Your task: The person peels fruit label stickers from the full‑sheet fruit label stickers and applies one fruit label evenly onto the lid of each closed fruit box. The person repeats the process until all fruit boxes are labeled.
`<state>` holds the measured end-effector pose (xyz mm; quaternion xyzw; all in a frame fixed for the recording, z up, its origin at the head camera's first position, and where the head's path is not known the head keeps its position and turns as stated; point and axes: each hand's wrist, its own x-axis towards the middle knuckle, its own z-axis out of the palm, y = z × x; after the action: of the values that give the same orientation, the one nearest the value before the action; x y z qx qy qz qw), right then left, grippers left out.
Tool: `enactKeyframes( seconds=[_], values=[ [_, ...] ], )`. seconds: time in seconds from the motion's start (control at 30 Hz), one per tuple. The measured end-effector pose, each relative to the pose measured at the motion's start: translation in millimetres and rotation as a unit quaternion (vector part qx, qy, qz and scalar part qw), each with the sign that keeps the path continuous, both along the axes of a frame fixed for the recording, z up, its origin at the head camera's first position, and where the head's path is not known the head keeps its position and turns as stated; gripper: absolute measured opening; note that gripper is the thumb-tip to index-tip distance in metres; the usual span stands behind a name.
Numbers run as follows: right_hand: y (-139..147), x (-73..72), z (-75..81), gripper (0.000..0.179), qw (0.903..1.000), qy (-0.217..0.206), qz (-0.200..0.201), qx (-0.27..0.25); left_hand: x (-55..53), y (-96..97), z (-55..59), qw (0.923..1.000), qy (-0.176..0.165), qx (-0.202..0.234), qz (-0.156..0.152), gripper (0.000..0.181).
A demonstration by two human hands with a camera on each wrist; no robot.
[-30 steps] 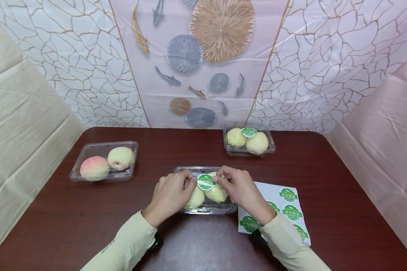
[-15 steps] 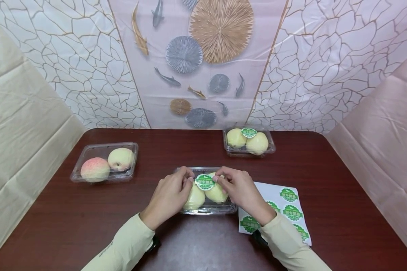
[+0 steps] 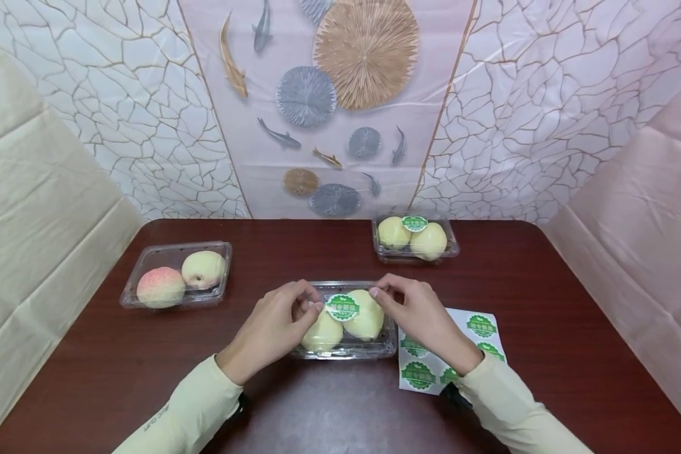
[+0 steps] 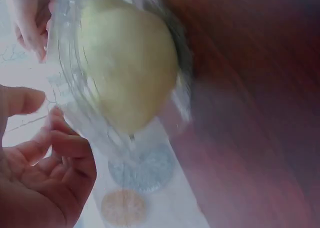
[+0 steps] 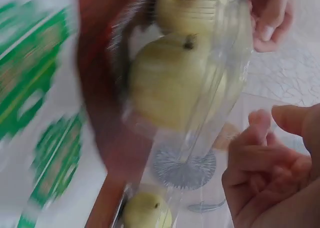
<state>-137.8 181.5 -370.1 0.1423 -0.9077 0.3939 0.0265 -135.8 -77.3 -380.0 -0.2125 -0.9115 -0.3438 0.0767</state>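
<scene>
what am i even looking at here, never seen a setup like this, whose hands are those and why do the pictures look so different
There is no machine here, just a person's bare left hand and right hand. The wide picture comes from a camera worn on the head; the tilted, blurry close-ups come from one on each wrist.

On the dark table are a left box, a back box and a near box, all clear plastic, each with two fruits. A sticker sheet lies right of the near box, partly under the right arm.

The hands are either side of a round green sticker on the near box. Neither seems to hold anything; whether fingertips touch the lid is hard to tell.
</scene>
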Motion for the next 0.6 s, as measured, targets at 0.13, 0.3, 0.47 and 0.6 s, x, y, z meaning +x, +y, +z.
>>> enactKeyframes(
  seconds=[0.13,0.3,0.47,0.6],
  values=[
    [12,5.9,-4.9,0.019,0.9999,0.009,0.010,0.008,3.0,-8.5,-3.1,0.9989,0.030,-0.034,-0.011,0.043],
    [15,18.4,-18.5,0.069,0.9991,-0.031,0.030,-0.006,8.2,-12.4,-10.5,0.9974,-0.014,-0.070,-0.002,0.101],
    [6,30.9,-26.5,0.106,0.9957,-0.091,0.021,0.005,11.8,-7.9,-18.1,0.9943,-0.076,-0.074,0.013,0.125],
    [-2,33.9,-29.1,0.117,0.9942,-0.105,0.008,0.023,13.9,-5.0,-21.1,0.9917,-0.102,-0.074,0.025,0.126]
  ],
)
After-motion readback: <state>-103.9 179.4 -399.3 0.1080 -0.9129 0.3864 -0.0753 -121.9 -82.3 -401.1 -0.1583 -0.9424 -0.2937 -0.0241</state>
